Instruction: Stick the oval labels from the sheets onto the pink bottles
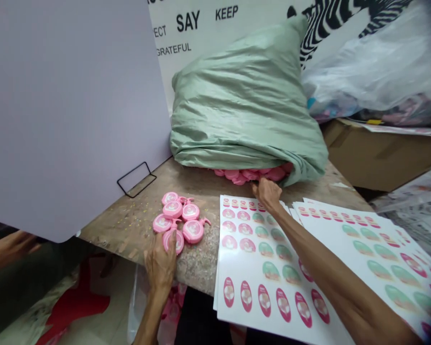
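My left hand (160, 262) is at the table's near edge, its fingers closed around the nearest pink round plastic piece (178, 242). Several more such pieces (193, 231) lie clustered just beyond it, each with a round sticker on its face; some show a small curved spout. My right hand (268, 193) reaches over the sticker sheets to the mouth of a green cloth bag (240, 115). Its fingers are curled in against the pink pieces (237, 176) spilling there; whatever they hold is hidden. The sticker sheet (251, 261) beneath my right arm carries pink and green stickers.
A second stack of sticker sheets (366, 254) lies to the right. A large pale panel (75, 105) with a black wire stand (136, 179) blocks the left side. Another person's hand (16, 249) shows below it. A cardboard box (388, 153) stands at the right.
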